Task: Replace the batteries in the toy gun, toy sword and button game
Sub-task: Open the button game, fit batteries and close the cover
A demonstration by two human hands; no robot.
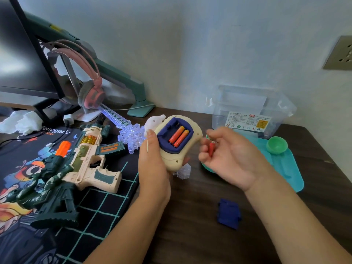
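- The left hand [152, 164] grips the button game [179, 141] above the table [200, 216], its battery bay open with 2 orange batteries [179, 139] inside.
- The right hand [228, 159] pinches a red battery [211, 148] just beside it.
- The blue cover [229, 214] lies on the table.
- The toy gun [83, 159] lies on the mat [99, 206]; the toy sword [122, 124] is behind.

Toy gun [82, 159] on mat [106, 206] left; battery cover [229, 214] on desk [190, 235] right; box [253, 109] behind.

A single wide-angle camera sits on the person's head, facing forward and down. It looks close over the dark wooden tabletop [200, 216], with both forearms entering from the lower edge. The wall [209, 44] behind fills the upper frame. Straight edges bow toward the frame borders. No second view is provided.
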